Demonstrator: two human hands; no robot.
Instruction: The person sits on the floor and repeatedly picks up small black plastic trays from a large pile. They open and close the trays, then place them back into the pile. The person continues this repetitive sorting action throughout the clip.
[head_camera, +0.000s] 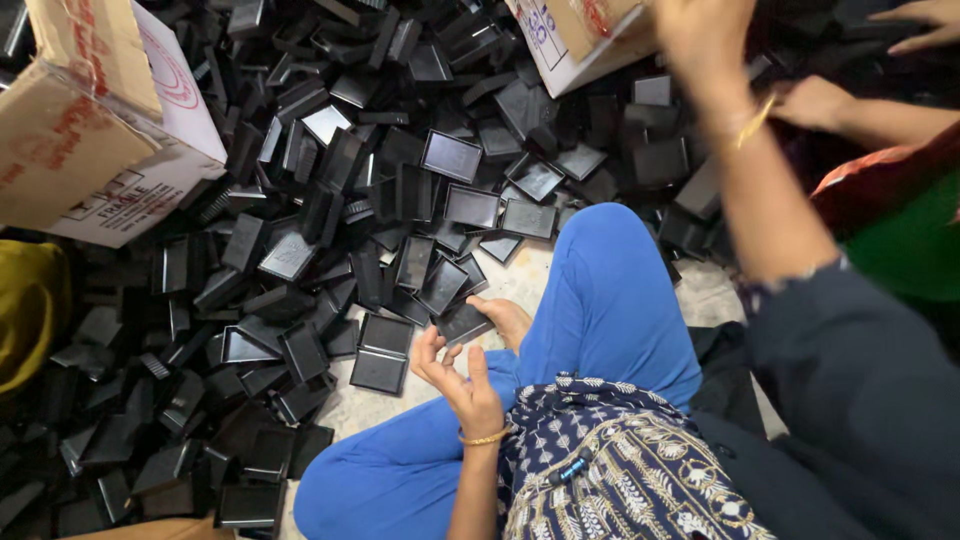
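Left hand: the left hand (455, 375) hovers palm-up over the crossed blue legs (600, 300), fingers loosely curled and apart, gripping nothing.
Right hand: the right hand (700, 35) is raised high beside a cardboard box (575, 35); it is blurred, and whether it clasps anything cannot be told.
Nearest piece: a black plastic tray (463, 322) rests tilted against the bare foot (505, 318), just past the left fingertips.
Pile: more black trays (380, 200) lie heaped well around the legs, many on edge.
Others: another person's hands (815, 100) work near the right arm.
Risk: the tilted tray could slide off the foot if nudged; the raised arm could knock the box or the neighbouring hands.
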